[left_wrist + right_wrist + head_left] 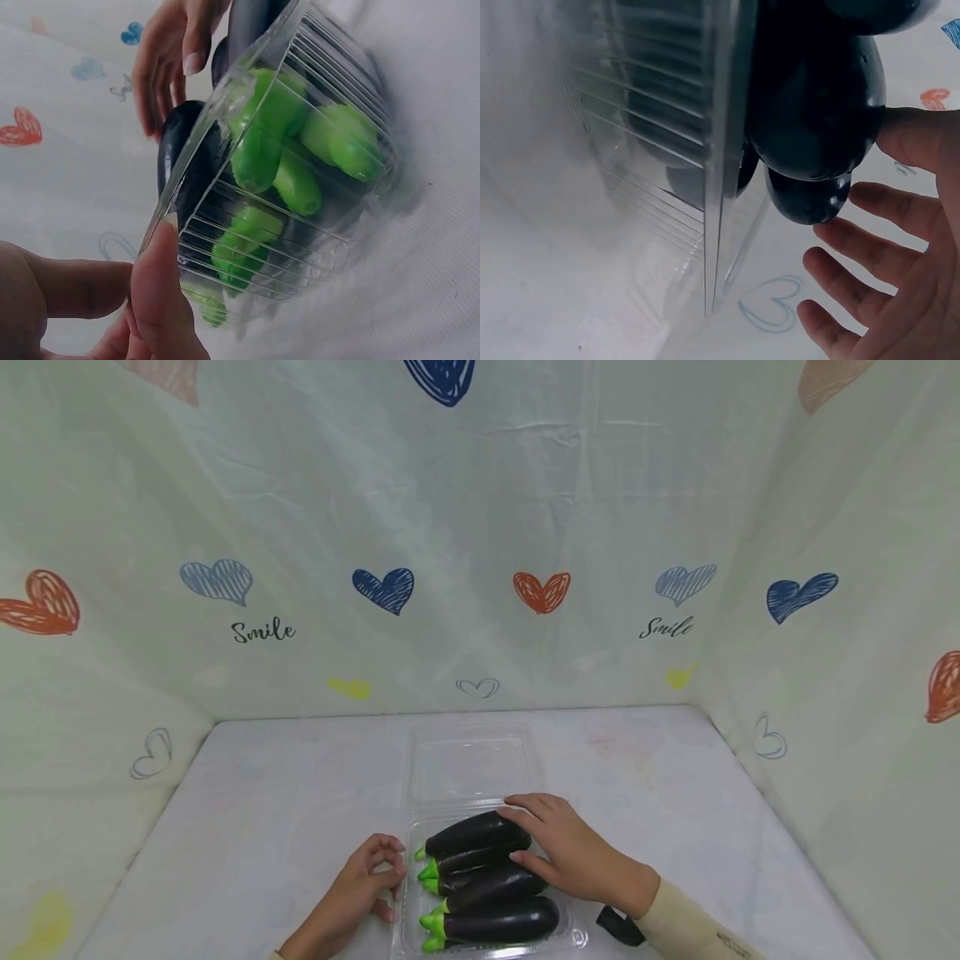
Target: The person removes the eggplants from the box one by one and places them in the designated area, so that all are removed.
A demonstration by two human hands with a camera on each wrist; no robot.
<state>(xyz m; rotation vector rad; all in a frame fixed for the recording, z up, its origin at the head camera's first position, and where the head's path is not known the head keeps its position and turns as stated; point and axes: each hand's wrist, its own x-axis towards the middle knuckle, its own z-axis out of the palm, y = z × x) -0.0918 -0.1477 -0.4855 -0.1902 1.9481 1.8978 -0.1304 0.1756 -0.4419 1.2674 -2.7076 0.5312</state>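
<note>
Several dark purple eggplants [502, 921] with green stem ends lie side by side, some stacked, in a clear plastic clamshell container [399, 935]. My left hand [367, 877] pinches the container's left rim between thumb and fingers, which the left wrist view shows close up. Over the far right end of the eggplants is my right hand [573, 847]. Its fingers are spread and loosely bent, and in the right wrist view the thumb and a fingertip touch the rounded ends of the eggplants [817, 112]. The lowest eggplants are partly hidden under the upper ones.
The container's clear lid [472, 766] lies folded back flat on the white table [285, 793], behind the eggplants. A small black object [621, 927] sits by the right sleeve. A heart-printed curtain [457, 527] encloses the table at the back and both sides.
</note>
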